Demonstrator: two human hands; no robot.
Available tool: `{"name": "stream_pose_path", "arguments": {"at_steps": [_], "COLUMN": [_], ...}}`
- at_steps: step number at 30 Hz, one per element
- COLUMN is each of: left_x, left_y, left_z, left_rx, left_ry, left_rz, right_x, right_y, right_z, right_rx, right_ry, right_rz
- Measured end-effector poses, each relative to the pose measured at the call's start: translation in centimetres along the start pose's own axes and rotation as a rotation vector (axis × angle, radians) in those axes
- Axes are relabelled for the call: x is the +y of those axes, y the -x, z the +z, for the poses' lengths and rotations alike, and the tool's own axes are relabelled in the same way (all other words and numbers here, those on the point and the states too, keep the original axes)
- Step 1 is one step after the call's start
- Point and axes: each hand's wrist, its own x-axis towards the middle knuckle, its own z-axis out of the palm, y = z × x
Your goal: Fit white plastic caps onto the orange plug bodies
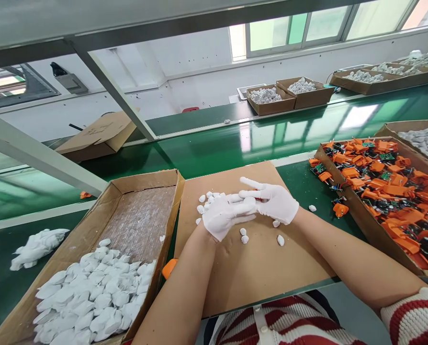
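Observation:
My left hand [229, 214], in a white glove, stretches its fingers to the right over a brown cardboard sheet [271, 273]. My right hand [276, 200], gloved the same way, meets it with fingers extended and partly spread, the index finger pointing left. The fingers of both hands overlap; whether anything lies between them is hidden. Small white lumps [202, 198] cluster beside and behind my left hand. A few more white lumps [280, 240] lie loose on the sheet in front of my hands.
At left, an open cardboard box [180, 191] holds white soft-looking pieces [95, 292]; a crumpled white glove [39, 247] lies beyond it. To the right stands a box of orange plug parts [397, 191] with circuit boards. Across the green belt [207, 153] are boxes of white lumps [266, 95].

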Motion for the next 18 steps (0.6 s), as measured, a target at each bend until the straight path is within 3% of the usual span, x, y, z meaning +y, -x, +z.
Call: {"name": "stream_pose_path", "arguments": {"at_steps": [5, 10, 12, 15, 18], "left_x": [-0.5, -2.1, -2.3, -1.8, -0.8], "left_y": [-0.6, -1.2, -1.3, -1.0, -0.6], "left_z": [0.4, 1.6, 1.8, 1.7, 1.4], "left_rx": [0.035, 0.174, 0.205, 0.193, 0.026], "left_ry": [0.081, 0.110, 0.111, 0.120, 0.207], "left_rz": [0.101, 0.009, 0.016, 0.032, -0.039], "right_x": [-0.9, -0.9, -0.6, -0.3, -0.8], "right_y": [0.0, 0.2, 0.2, 0.2, 0.2], "right_z": [1.1, 2.7, 3.1, 3.1, 2.3], "right_rx": [0.152, 0.204, 0.203, 0.256, 0.299], "right_ry": [0.106, 0.532, 0.567, 0.318, -0.062], "right_rz": [-0.082, -0.085, -0.083, -0.059, 0.043]}}
